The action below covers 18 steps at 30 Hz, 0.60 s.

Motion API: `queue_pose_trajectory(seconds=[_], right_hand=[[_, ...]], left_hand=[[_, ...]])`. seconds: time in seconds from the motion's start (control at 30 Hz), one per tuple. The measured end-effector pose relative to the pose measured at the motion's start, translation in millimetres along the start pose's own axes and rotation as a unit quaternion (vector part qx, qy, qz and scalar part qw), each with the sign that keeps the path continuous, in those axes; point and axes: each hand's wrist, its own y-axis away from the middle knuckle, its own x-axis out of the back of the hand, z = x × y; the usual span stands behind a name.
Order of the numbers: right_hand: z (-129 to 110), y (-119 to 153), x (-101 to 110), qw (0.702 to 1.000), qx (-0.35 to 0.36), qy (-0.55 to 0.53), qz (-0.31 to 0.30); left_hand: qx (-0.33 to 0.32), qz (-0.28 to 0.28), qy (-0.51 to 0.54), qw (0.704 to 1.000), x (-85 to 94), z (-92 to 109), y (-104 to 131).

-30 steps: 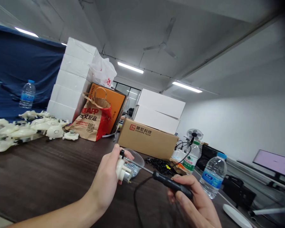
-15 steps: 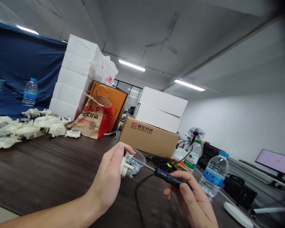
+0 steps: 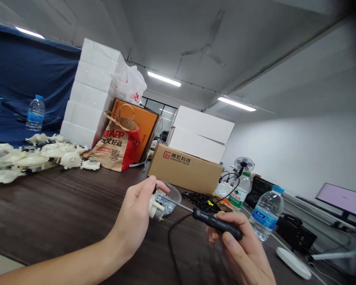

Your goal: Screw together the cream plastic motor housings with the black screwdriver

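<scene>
Left hand (image 3: 136, 217) curled around a cream plastic motor housing (image 3: 154, 209), held up over the dark tabletop (image 3: 77, 213). Right hand (image 3: 245, 245) has fingers closed on the black screwdriver (image 3: 218, 225) handle, shaft angled to the housing's upper end; can't tell if tip is seated. Clear bowl (image 3: 176, 193) of small silvery hardware (image 3: 168, 208) right behind.

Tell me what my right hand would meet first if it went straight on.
Probably the white plastic part in your left hand: the screwdriver in your right hand points toward it, though exact depth is unclear.
</scene>
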Motion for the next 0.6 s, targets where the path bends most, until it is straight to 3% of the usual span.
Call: queue_pose_trajectory(seconds=[0.07,0.2,0.37,0.6], right_hand=[[0,2,-1,1.0,0.0,0.012,0.019],[-4,4,-7,0.999,0.006,0.032,0.026],[-5,4,-14,0.999,0.002,0.01,0.036],[-7,0,-18,0.996,-0.076,-0.045,0.03]], left_hand=[[-0.003,0.004,-0.002,1.0,0.3,1,0],[-0.069,0.004,-0.019,0.997,2.1,3,1],[-0.09,-0.013,-0.039,0.995,2.7,3,2],[-0.086,-0.016,-0.056,0.995,2.8,2,3]])
